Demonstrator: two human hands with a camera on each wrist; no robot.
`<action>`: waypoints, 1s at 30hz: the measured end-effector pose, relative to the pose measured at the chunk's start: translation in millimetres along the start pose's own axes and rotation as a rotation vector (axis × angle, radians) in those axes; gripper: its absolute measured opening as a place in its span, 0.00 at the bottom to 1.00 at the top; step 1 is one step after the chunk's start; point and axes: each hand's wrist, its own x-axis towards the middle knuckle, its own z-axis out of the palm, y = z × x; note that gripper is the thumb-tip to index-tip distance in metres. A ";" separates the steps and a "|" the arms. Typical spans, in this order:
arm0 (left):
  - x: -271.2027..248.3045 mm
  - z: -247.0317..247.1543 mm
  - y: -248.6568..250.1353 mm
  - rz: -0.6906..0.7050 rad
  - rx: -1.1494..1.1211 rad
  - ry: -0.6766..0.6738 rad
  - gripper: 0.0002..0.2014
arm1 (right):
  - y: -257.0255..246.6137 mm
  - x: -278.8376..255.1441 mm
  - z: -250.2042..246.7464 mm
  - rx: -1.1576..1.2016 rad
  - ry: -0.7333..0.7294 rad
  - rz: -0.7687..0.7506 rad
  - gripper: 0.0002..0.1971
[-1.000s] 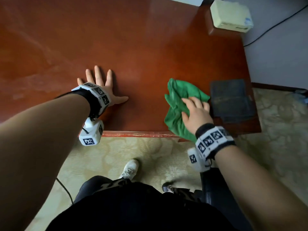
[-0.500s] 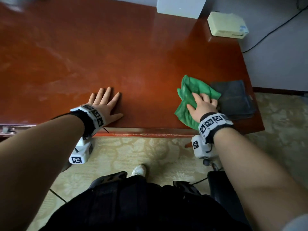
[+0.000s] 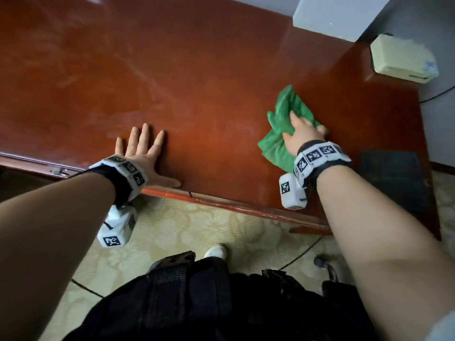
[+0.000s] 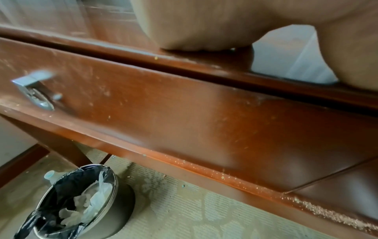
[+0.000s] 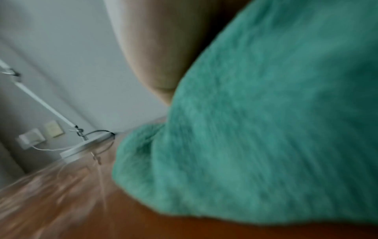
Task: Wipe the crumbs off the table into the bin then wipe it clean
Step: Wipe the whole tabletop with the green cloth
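My right hand (image 3: 301, 134) presses a crumpled green cloth (image 3: 283, 129) flat onto the red-brown table (image 3: 197, 70), right of centre; its fingertips are hidden in the folds. The cloth (image 5: 266, 129) fills the blurred right wrist view. My left hand (image 3: 141, 148) lies flat and spread on the table near its front edge, holding nothing. In the left wrist view, a round metal bin (image 4: 71, 202) with a black liner and crumpled paper stands on the floor below the table's left part. Fine crumbs (image 4: 317, 208) line the lower ledge of the drawer front.
A dark grey folded cloth (image 3: 391, 178) lies on the table's right end. A white box (image 3: 339, 16) and a cream device (image 3: 401, 60) sit at the back right. A lamp base (image 5: 85, 148) stands far on the table. A drawer with a metal handle (image 4: 32, 90) runs below the top.
My right hand has pushed the green cloth away from the front edge toward the back of the table, clear of the grey cloth. The left hand stays flat near the edge.
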 end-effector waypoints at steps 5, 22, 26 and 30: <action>5.3 -7.0 -2.9 0.010 0.054 -0.068 0.67 | -50.7 -32.7 18.0 -0.158 -0.046 -0.378 0.28; 5.7 -3.0 -7.3 0.033 0.017 -0.054 0.69 | -67.9 -13.1 15.6 -0.217 -0.037 -0.401 0.27; 6.4 -0.4 -6.8 0.037 0.006 -0.007 0.69 | -90.1 -68.0 30.9 -0.319 -0.180 -0.891 0.30; 6.8 1.9 -6.8 0.039 0.021 0.003 0.68 | -84.7 -58.9 9.6 -0.344 -0.440 -1.012 0.28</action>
